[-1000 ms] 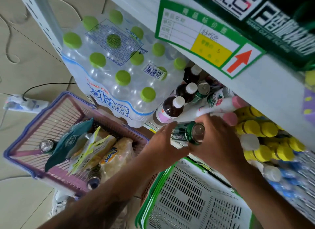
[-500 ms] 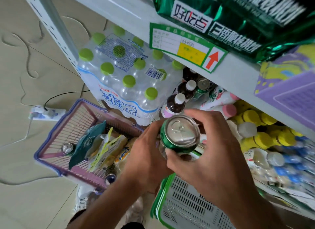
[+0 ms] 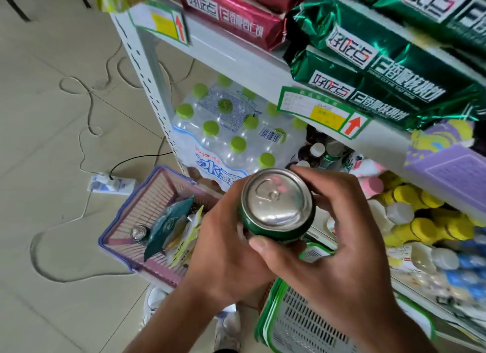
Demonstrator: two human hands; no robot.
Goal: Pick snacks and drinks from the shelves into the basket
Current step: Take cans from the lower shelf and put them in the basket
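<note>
both hands, left hand (image 3: 226,250) and right hand (image 3: 339,237), grip the can (image 3: 276,202) at frame centre; it looks rigid, smooth, probably heavy, best held around its wall.

The pink basket (image 3: 119,216) on the floor is open-topped, its near-left half bare; snack packets (image 3: 168,226) fill its right side. The shrink-wrapped water pack (image 3: 231,137) and white shelf upright (image 3: 155,89) crowd its far side.

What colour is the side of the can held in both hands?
Green, with a silver top; the can shows clearly in the head view.
</note>
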